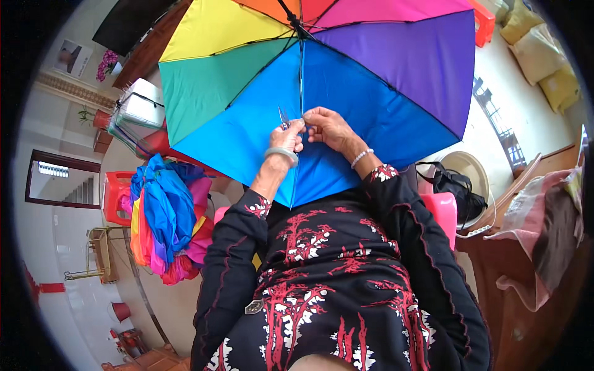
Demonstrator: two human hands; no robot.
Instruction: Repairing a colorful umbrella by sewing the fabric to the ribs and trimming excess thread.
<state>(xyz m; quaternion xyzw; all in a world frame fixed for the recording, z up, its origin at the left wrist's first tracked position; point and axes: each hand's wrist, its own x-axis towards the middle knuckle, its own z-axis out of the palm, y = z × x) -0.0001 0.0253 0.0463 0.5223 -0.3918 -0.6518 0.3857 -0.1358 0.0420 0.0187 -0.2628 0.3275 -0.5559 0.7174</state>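
From the head view, I am pinching small scissors [284, 117] in my left hand [289, 137] against the blue panel of the open rainbow umbrella [346, 68] over my lap, while my right hand [328, 127] is pinching the fabric beside a rib. A slip could nick the canopy. Folded umbrella covers [164, 216] are crowding my left.

Bright daylight, soft shadows; rim bent, perhaps blurred.

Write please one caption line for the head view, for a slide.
Left hand holds small scissors and right hand pinches blue fabric on an open rainbow umbrella.
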